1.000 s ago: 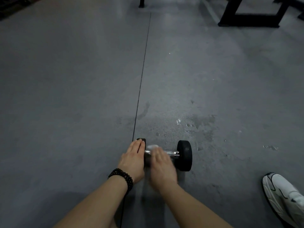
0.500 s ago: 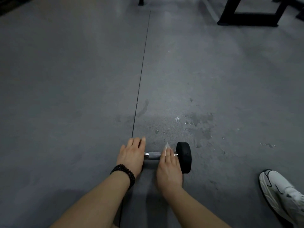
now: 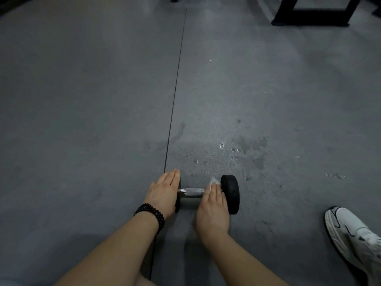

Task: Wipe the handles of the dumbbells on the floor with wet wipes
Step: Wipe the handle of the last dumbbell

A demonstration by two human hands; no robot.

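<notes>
A small black dumbbell (image 3: 231,194) with a chrome handle (image 3: 192,192) lies on the grey floor in front of me. My left hand (image 3: 164,193) rests flat on its left weight, fingers straight, a dark bead bracelet on the wrist. My right hand (image 3: 213,207) lies over the right end of the handle, against the right weight, with its fingers over a white wet wipe (image 3: 213,181). A corner of the wipe sticks out beyond the fingertips. The middle of the handle shows bare between my hands.
Wet spots and drops (image 3: 247,151) mark the floor just beyond the dumbbell. A dark floor seam (image 3: 175,96) runs away from me. A white sneaker (image 3: 354,236) sits at the lower right. A black equipment frame base (image 3: 311,16) stands at the far upper right.
My right hand has slid the wipe along the handle from its left part to the right end, baring the middle. My left hand stays on the left weight.
</notes>
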